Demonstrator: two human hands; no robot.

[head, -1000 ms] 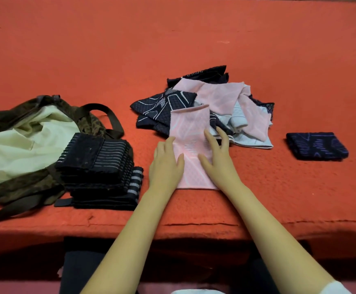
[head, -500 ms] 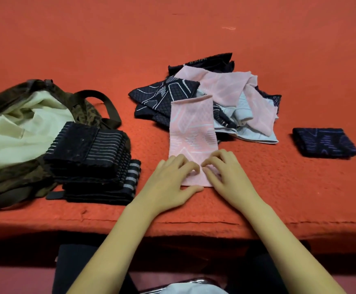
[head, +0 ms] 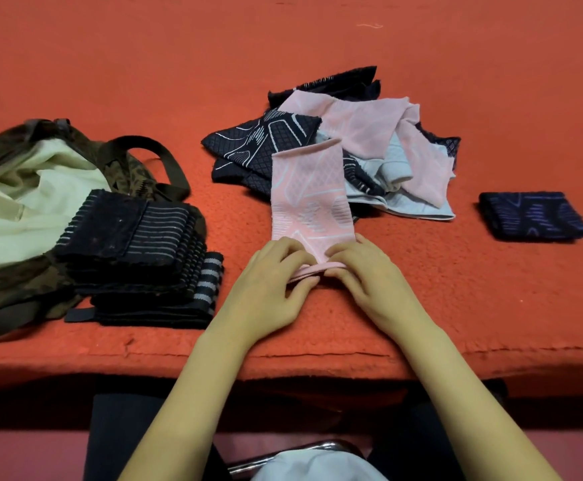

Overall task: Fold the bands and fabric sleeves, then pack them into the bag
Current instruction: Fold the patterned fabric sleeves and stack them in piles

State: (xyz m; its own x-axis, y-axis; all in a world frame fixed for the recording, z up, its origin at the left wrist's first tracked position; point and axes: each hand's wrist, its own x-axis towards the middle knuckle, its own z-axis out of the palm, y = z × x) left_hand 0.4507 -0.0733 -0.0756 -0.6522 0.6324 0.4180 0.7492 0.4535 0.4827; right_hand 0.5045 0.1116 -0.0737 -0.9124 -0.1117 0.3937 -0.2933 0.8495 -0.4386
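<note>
text: none readable | labels: none | numbers: none

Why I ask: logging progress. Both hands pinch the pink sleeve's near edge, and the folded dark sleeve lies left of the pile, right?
No: the head view shows the folded dark sleeve right of the pile, not left. The left hand and right hand do pinch the near edge of the pink sleeve.

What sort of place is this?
Probably a simple work table for sorting and packing: red felt-like cover, stacked folded bands, a heap of sleeves, an open bag.
</note>
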